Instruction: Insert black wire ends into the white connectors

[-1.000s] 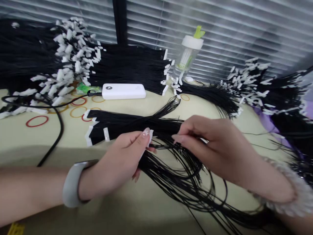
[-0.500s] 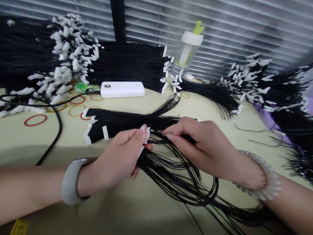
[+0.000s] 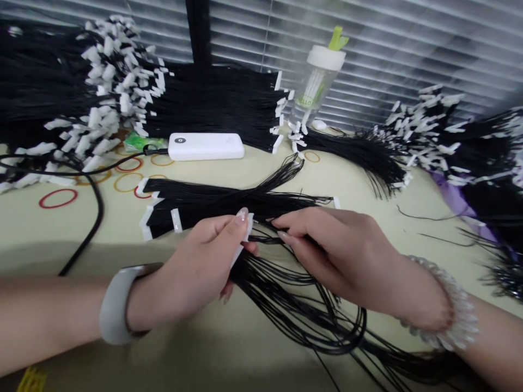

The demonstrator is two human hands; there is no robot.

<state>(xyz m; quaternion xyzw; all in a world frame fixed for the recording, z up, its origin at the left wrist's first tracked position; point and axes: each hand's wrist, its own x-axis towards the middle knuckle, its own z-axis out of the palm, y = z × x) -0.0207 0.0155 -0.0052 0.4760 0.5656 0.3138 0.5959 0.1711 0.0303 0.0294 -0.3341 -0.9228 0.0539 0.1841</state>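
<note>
Centrally, a connector (image 3: 249, 225) is pinched in the left hand (image 3: 192, 264), thumb on top, over the table (image 3: 212, 348). Just beside it, the right hand (image 3: 347, 250) grips a wire (image 3: 265, 222) between thumb and forefinger. Beyond lie bundled wires (image 3: 229, 202) and a power bank (image 3: 208, 147).

Grey slatted blinds (image 3: 379, 32) stretch across the back, their slats sloping down toward the right. A dark upright post (image 3: 199, 32) divides them left of centre, and a thin cord (image 3: 267, 34) hangs just to its right. Before the blinds spreads a pale yellow table (image 3: 122, 228), smooth and plain. The light is dim and soft; the table's near part lies in shadow.
</note>
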